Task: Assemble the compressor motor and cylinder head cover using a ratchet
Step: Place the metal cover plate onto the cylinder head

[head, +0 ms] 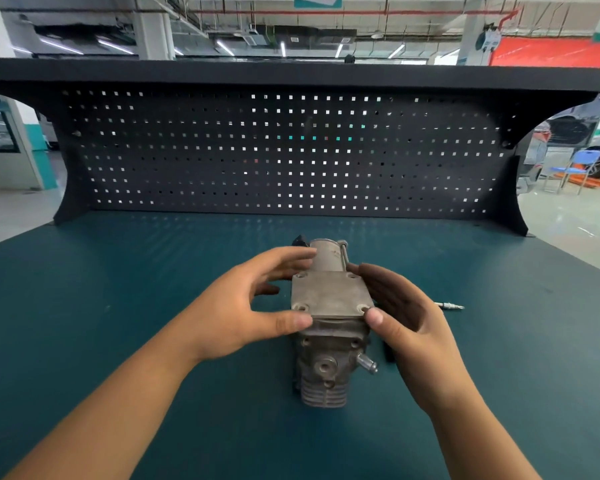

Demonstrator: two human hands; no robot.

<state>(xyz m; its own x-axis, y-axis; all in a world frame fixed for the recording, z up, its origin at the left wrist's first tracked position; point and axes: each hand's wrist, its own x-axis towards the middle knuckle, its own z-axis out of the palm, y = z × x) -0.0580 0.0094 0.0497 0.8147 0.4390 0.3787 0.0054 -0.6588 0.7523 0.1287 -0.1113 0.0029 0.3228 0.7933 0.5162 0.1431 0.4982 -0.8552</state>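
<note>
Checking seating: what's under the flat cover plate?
Cover plate sits on the finned compressor body; corner holes look empty. Mating face and any gasket are hidden by the plate.

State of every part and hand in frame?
Flat grey metal cylinder head cover: on compressor, corner holes empty.
Grey finned metal compressor body: lying on green mat.
Left hand: grips cover's left edge.
Right hand: grips cover's right edge.
Thin silver metal pin: loose on mat, untouched.
</note>
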